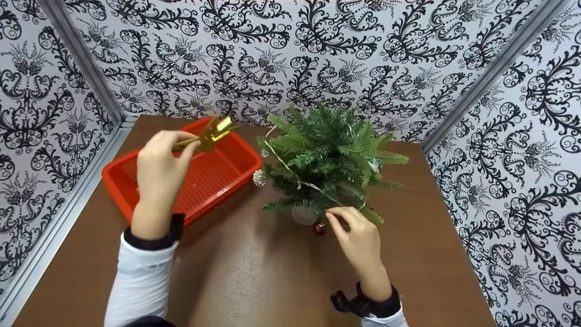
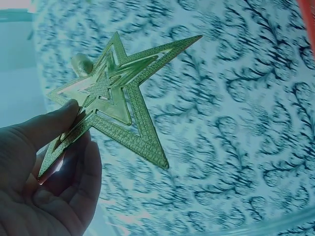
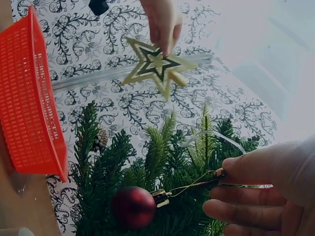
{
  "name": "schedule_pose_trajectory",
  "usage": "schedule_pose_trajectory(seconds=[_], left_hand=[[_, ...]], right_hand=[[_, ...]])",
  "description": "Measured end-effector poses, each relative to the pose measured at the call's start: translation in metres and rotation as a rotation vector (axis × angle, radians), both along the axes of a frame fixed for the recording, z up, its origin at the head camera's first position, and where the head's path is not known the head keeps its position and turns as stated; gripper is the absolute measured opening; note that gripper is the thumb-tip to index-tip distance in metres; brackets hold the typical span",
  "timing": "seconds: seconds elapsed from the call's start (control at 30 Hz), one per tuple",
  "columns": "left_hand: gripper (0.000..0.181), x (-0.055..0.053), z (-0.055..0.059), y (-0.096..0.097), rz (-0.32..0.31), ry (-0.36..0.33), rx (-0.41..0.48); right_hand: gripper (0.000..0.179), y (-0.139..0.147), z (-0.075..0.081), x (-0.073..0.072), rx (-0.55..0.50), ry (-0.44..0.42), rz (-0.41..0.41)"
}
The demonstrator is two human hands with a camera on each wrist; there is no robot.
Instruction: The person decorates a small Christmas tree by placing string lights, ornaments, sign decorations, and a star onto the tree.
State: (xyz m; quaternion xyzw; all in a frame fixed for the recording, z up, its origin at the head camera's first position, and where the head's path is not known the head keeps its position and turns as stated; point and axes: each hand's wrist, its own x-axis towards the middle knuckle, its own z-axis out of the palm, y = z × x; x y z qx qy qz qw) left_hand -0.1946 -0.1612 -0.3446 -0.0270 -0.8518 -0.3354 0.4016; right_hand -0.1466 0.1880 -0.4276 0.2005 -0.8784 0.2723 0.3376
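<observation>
My left hand (image 1: 160,170) is raised over the red basket (image 1: 111,175) and pinches one point of a gold star tree topper (image 2: 152,142) between thumb and fingers. In the left wrist view the star shows layered cut-outs and a short round socket. My right hand (image 1: 358,236) is at the front of a small artificial Christmas tree (image 1: 327,159), its thumb and forefinger pinching the gold string (image 3: 189,186) of a dark red bauble (image 3: 134,207). Low at the tree's front, the bauble hangs beside a clear ball (image 1: 305,214).
A pinecone ornament (image 1: 260,177) hangs at the tree's left, near the basket's corner. A wire garland (image 1: 283,164) winds across the branches. Brown table (image 1: 245,281) lies in front; patterned walls (image 1: 254,54) and metal posts (image 1: 490,72) enclose it.
</observation>
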Motion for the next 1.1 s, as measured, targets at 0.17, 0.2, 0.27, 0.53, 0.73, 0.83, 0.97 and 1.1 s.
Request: schedule_pose_trajectory(seconds=[0.17, 0.2, 0.27, 0.53, 0.73, 0.83, 0.97, 1.1], left_hand=[[0.015, 0.024, 0.000, 0.016, -0.042, 0.078, -0.024], [0.015, 0.028, 0.000, 0.019, -0.053, 0.096, -0.028], [0.015, 0.035, -0.001, 0.026, -0.078, 0.120, -0.057], [0.019, 0.053, -0.012, 0.050, -0.220, 0.160, -0.178], [0.020, 0.057, -0.021, 0.060, -0.296, 0.162, -0.230], [0.020, 0.058, -0.023, 0.063, -0.315, 0.152, -0.234], [0.020, 0.061, -0.025, 0.067, -0.335, 0.143, -0.242], [0.019, 0.064, -0.029, 0.073, -0.340, 0.161, -0.295]], right_hand=[[0.009, 0.000, 0.002, 0.000, -0.002, -0.016, -0.003], [0.009, 0.000, 0.002, 0.000, -0.005, -0.017, 0.000], [0.009, 0.000, 0.002, 0.000, -0.007, -0.015, 0.005], [0.011, 0.000, 0.001, 0.000, -0.009, 0.005, 0.025], [0.015, 0.000, 0.001, 0.001, -0.016, 0.012, 0.026], [0.019, 0.001, 0.002, 0.003, -0.007, 0.019, 0.019], [0.024, 0.003, 0.008, 0.012, 0.004, 0.045, -0.001], [0.026, 0.003, 0.017, 0.021, -0.035, 0.123, 0.023]])
